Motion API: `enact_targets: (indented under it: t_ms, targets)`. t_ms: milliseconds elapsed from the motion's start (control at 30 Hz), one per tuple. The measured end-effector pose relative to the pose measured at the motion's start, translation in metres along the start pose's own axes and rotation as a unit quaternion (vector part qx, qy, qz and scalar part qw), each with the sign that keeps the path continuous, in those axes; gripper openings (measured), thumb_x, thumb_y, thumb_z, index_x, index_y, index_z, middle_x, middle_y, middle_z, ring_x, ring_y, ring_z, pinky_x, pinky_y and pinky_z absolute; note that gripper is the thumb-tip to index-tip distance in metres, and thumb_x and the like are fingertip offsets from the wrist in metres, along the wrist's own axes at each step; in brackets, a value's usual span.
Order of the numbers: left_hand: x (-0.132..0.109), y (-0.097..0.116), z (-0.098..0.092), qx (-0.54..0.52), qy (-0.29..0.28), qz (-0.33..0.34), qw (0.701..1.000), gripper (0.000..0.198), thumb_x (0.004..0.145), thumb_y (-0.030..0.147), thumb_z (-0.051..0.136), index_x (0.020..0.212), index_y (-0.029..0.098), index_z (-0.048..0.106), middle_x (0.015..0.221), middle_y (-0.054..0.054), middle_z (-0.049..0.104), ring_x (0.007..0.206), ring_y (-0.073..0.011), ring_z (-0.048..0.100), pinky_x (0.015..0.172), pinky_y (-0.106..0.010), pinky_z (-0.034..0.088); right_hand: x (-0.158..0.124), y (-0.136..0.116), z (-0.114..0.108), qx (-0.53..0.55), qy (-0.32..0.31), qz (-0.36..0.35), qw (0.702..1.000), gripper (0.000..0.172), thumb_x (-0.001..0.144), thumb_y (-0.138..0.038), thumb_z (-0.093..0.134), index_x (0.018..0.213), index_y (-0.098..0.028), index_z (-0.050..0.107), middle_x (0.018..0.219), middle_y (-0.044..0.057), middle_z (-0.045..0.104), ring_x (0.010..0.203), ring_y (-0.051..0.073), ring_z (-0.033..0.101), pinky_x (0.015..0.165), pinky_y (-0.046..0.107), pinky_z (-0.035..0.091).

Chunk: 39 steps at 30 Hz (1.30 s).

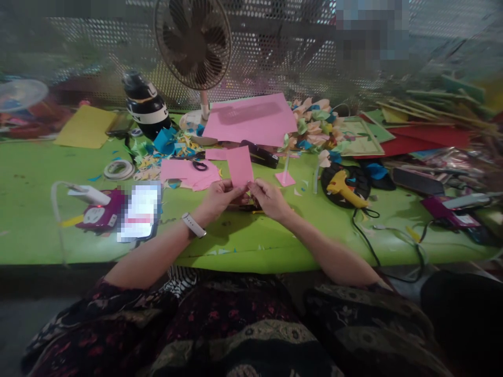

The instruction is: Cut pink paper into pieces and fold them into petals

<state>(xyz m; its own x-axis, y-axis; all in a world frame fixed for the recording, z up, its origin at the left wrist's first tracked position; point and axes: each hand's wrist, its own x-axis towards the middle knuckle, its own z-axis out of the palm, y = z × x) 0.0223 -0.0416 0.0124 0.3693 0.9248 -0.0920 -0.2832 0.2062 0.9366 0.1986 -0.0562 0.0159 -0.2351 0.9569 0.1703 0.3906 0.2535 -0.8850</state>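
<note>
A small pink paper piece [240, 166] stands upright between my hands above the green table. My left hand [223, 199], with a white band on its wrist, pinches the paper's lower edge. At the lower right corner of the paper, my right hand [268, 198] has its fingers closed on the same piece. Behind them lie pink paper cuttings [178, 170] with black scissors handles [199, 165] on top. A black stapler-like tool [259, 154] rests just beyond the paper. Something dark below my fingers is mostly hidden.
The green table [251, 246] holds a phone [139, 212] at left, a black bottle [147, 107], a fan [193, 42], a large pink sheet [251, 119], a pink-based stand [285, 179], paper flowers [314, 123], a yellow glue gun [348, 191] and cables at right.
</note>
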Motion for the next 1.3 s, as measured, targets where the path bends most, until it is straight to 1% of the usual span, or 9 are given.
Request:
enact_targets:
  t_ms: [233, 400, 533, 633, 733, 900, 1033, 1200, 1300]
  targets:
    - [0.000, 0.008, 0.000, 0.011, -0.011, -0.009, 1.000, 0.039, 0.067, 0.040, 0.096, 0.087, 0.014, 0.074, 0.075, -0.003, 0.077, 0.064, -0.0129, 0.072, 0.073, -0.029, 0.063, 0.002, 0.000, -0.007, 0.023, 0.010, -0.008, 1.000, 0.067, 0.087, -0.090, 0.044, 0.071, -0.025, 0.046, 0.057, -0.004, 0.048, 0.052, 0.013, 0.045, 0.050, 0.028, 0.037]
    - [0.008, 0.017, -0.011, 0.005, 0.056, 0.009, 0.998, 0.038, 0.070, 0.041, 0.094, 0.085, 0.014, 0.072, 0.071, -0.003, 0.076, 0.066, -0.0136, 0.073, 0.072, -0.027, 0.062, 0.008, 0.001, -0.020, 0.044, 0.043, -0.011, 0.998, 0.067, 0.085, -0.091, 0.048, 0.069, -0.025, 0.043, 0.056, -0.005, 0.047, 0.049, 0.011, 0.045, 0.049, 0.026, 0.040]
    - [0.011, 0.018, -0.013, 0.000, 0.072, -0.036, 0.997, 0.046, 0.079, 0.059, 0.084, 0.079, 0.017, 0.068, 0.062, 0.000, 0.068, 0.057, -0.0124, 0.067, 0.062, -0.026, 0.059, 0.006, 0.001, -0.015, 0.056, -0.034, 0.000, 0.998, 0.067, 0.084, -0.090, 0.049, 0.070, -0.025, 0.045, 0.056, -0.005, 0.048, 0.048, 0.011, 0.045, 0.047, 0.027, 0.039]
    - [0.011, 0.015, -0.012, 0.001, 0.080, 0.016, 0.997, 0.049, 0.068, 0.053, 0.093, 0.065, 0.018, 0.060, 0.059, 0.004, 0.063, 0.052, -0.0078, 0.059, 0.058, -0.022, 0.054, 0.004, 0.000, -0.012, 0.009, -0.089, 0.000, 0.996, 0.064, 0.091, -0.086, 0.045, 0.072, -0.024, 0.048, 0.058, -0.003, 0.051, 0.053, 0.013, 0.048, 0.052, 0.028, 0.040]
    - [0.015, 0.013, -0.015, -0.001, 0.108, 0.053, 0.993, 0.048, 0.063, 0.046, 0.097, 0.063, 0.017, 0.059, 0.060, 0.005, 0.062, 0.053, -0.0065, 0.056, 0.057, -0.021, 0.051, 0.004, -0.001, -0.024, -0.082, -0.119, -0.005, 0.989, 0.059, 0.095, -0.077, 0.047, 0.074, -0.023, 0.054, 0.066, 0.001, 0.060, 0.062, 0.016, 0.054, 0.060, 0.031, 0.042]
    - [0.024, 0.014, -0.026, -0.083, 0.154, 0.056, 0.983, 0.045, 0.066, 0.041, 0.096, 0.065, 0.019, 0.057, 0.057, 0.006, 0.059, 0.051, -0.0070, 0.054, 0.055, -0.022, 0.051, 0.006, 0.003, -0.056, -0.275, -0.211, -0.048, 0.937, 0.040, 0.073, -0.053, 0.086, 0.088, -0.022, 0.065, 0.095, 0.008, 0.071, 0.089, 0.026, 0.063, 0.074, 0.035, 0.045]
    - [0.028, 0.014, -0.031, -0.108, 0.158, 0.050, 0.980, 0.043, 0.065, 0.041, 0.097, 0.073, 0.019, 0.061, 0.073, 0.001, 0.072, 0.067, -0.0117, 0.068, 0.065, -0.026, 0.057, 0.007, 0.008, -0.061, -0.325, -0.268, -0.033, 0.906, 0.025, 0.081, -0.042, 0.078, 0.088, -0.022, 0.065, 0.091, 0.007, 0.070, 0.085, 0.025, 0.061, 0.071, 0.035, 0.043]
    - [0.032, 0.016, -0.036, -0.099, 0.170, 0.054, 0.979, 0.045, 0.062, 0.045, 0.098, 0.073, 0.019, 0.062, 0.069, 0.002, 0.071, 0.064, -0.0117, 0.068, 0.062, -0.024, 0.057, 0.012, 0.010, -0.065, -0.349, -0.244, -0.034, 0.904, 0.012, 0.079, -0.029, 0.070, 0.086, -0.021, 0.065, 0.092, 0.008, 0.069, 0.087, 0.026, 0.061, 0.074, 0.036, 0.045]
    - [0.035, 0.018, -0.040, -0.096, 0.169, 0.068, 0.979, 0.044, 0.062, 0.044, 0.099, 0.074, 0.018, 0.066, 0.068, 0.003, 0.070, 0.060, -0.0099, 0.067, 0.060, -0.023, 0.057, 0.014, 0.010, -0.077, -0.363, -0.178, -0.049, 0.913, 0.016, 0.077, -0.028, 0.069, 0.091, -0.021, 0.067, 0.098, 0.009, 0.070, 0.096, 0.028, 0.063, 0.082, 0.038, 0.047]
